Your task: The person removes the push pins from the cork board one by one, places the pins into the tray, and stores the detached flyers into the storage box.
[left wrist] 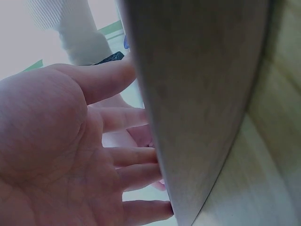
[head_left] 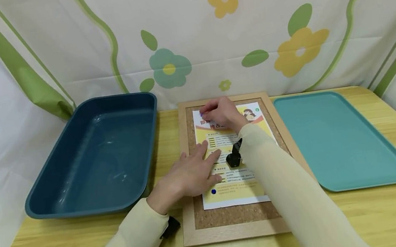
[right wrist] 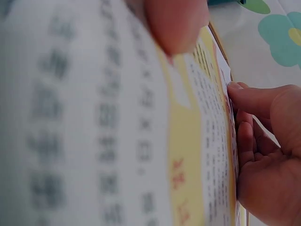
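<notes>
While the left hand [head_left: 192, 173] lay spread on the printed poster [head_left: 239, 182], probably to keep it flat on the framed corkboard [head_left: 231, 216], the right hand [head_left: 224, 113] pinched a blue pushpin [head_left: 202, 114] at the poster's upper-left corner.

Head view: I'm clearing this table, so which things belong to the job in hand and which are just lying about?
Seems part of the job:
corkboard
poster, left hand resting on it, right hand apparently pinching a pin at its top-left corner
blue pin at the poster's lower left

Probably just lying about:
dark blue tub
teal tray
</notes>
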Tool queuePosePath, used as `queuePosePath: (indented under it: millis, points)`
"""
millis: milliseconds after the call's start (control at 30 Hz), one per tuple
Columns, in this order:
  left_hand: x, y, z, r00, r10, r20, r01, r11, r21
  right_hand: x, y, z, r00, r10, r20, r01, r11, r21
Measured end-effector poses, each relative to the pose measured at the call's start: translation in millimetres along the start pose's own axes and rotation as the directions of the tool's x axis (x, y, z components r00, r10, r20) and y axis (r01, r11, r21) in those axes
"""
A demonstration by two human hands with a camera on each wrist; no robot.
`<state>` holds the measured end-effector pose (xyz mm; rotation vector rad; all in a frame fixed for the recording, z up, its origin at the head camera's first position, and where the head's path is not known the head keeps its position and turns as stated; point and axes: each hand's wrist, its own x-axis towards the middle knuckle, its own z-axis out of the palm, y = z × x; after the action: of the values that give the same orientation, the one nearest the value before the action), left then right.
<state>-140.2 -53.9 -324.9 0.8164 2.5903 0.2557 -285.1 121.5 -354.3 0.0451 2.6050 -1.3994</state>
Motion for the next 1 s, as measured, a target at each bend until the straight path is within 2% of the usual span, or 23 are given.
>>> queuePosePath:
  millis: [333,567,1000]
  points:
    - [-0.1,0.4,-0.1,1.0,0.004,0.001,-0.004,1.0,-0.004,-1.7,-3.5,-1.0,1.0,0.006,-0.013,-0.006,0.999,-0.041]
    - [-0.9,-0.3,0.4,1.0,-0.005,-0.001,0.005,1.0,0.002,-0.8,-5.9,1.2,1.0,0.026,-0.009,-0.026,0.999,-0.03]
    - [-0.6,0.8,0.6,1.0,0.0,-0.003,0.0,1.0,-0.008,-2.8,-5.4,-2.6,1.0,0.013,0.004,-0.013,0.998,-0.063]
